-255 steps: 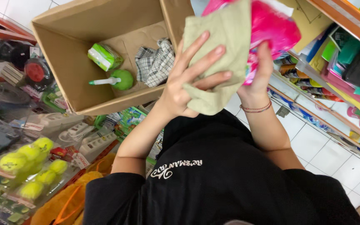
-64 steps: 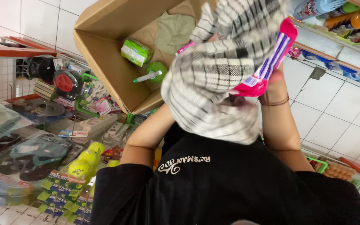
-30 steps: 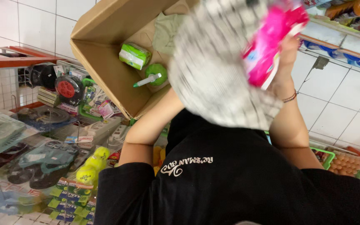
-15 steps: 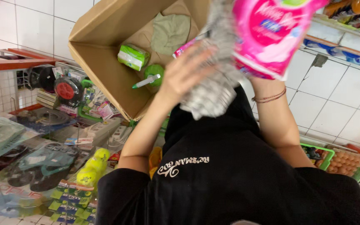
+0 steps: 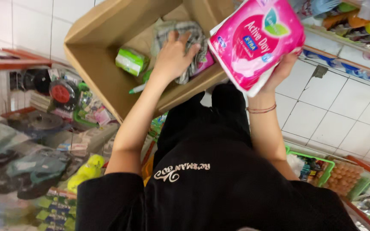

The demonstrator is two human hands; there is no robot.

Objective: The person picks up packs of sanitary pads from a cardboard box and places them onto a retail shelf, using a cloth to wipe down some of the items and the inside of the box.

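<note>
My left hand reaches into an open cardboard box and presses on a grey-and-white checked cloth lying inside it. My right hand holds up a pink plastic package beside the box, fingers under its lower edge. A thin bracelet sits on that wrist. Inside the box lie a small green-and-white packet and a green-handled item, partly hidden by my left arm.
Shelves with colourful goods run along the right, above a white tiled floor. Wrapped packs of goods crowd the left. A green basket and an egg tray sit at lower right.
The checked cloth has gone from being held up in front of me down into the box under my left hand. The pink package stays raised in my right hand.
</note>
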